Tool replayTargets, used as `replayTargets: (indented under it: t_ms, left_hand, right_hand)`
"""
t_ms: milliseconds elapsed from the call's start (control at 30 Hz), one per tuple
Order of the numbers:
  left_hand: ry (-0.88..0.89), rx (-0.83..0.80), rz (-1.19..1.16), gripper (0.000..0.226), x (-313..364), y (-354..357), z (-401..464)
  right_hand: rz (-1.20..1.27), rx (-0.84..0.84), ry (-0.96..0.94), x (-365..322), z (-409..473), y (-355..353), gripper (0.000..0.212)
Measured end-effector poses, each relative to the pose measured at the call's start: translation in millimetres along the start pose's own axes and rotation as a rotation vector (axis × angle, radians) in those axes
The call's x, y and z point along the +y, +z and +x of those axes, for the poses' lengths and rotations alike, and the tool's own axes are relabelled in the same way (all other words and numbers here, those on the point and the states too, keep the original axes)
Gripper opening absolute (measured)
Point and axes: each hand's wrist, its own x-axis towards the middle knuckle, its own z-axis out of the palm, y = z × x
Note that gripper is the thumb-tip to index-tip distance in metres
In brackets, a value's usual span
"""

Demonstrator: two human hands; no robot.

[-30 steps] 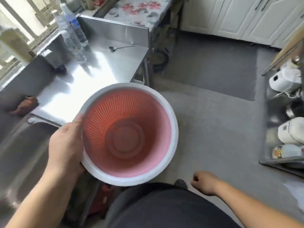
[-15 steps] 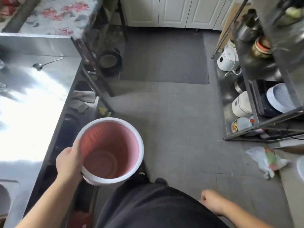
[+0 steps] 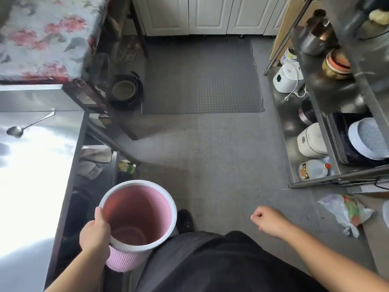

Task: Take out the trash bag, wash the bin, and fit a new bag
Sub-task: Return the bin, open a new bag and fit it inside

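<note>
A pink ribbed bin (image 3: 136, 220) with a white rim hangs low beside the steel counter, its inside empty and bagless. My left hand (image 3: 95, 234) grips the bin's near-left rim, fingers curled over the white ring. My right hand (image 3: 266, 220) hangs over the floor on the right, loosely curled and holding nothing. A tied plastic trash bag (image 3: 347, 211) with coloured waste lies on the floor at the right, by the foot of the shelf rack.
A steel counter (image 3: 35, 169) with a spoon (image 3: 27, 125) runs along the left. A metal shelf rack (image 3: 328, 127) on the right holds rice cookers, pots and a jug. A dark mat (image 3: 202, 76) lies before white cupboards. Grey floor lies between counter and rack.
The bin has come off the counter side and dropped lower to my left hip. My view has swung right toward the floor and shelf rack, bringing the trash bag into sight.
</note>
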Motion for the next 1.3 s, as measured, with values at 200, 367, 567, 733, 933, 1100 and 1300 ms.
replayTargets:
  t_ms: [200,367,567,733,933,1100,1300]
  left_hand:
    - [0.074,-0.049,0.142,0.064,70,42,33]
    - [0.112,-0.045,0.153,0.064,142,89,41]
    - [0.136,0.022,0.165,0.066,233,135,35]
    - [0.118,0.05,0.128,0.069,306,172,28]
    - [0.079,0.092,0.056,0.073,362,197,46]
    - [0.024,0.068,0.057,0.071,408,220,84]
    - [-0.167,0.073,0.036,0.075,487,230,148]
  right_hand:
    - [0.039,-0.026,0.094,37,34,-24,0.028]
    - [0.003,-0.181,0.157,96,75,-53,0.034]
    - [-0.071,-0.253,0.123,110,144,-158,0.026]
    - [-0.022,-0.157,0.042,67,213,-267,0.039]
    - [0.004,-0.056,-0.044,-41,288,-375,0.026]
    - [-0.103,-0.09,-0.152,-129,337,-434,0.025]
    - [-0.148,-0.129,-0.162,-179,375,-484,0.021]
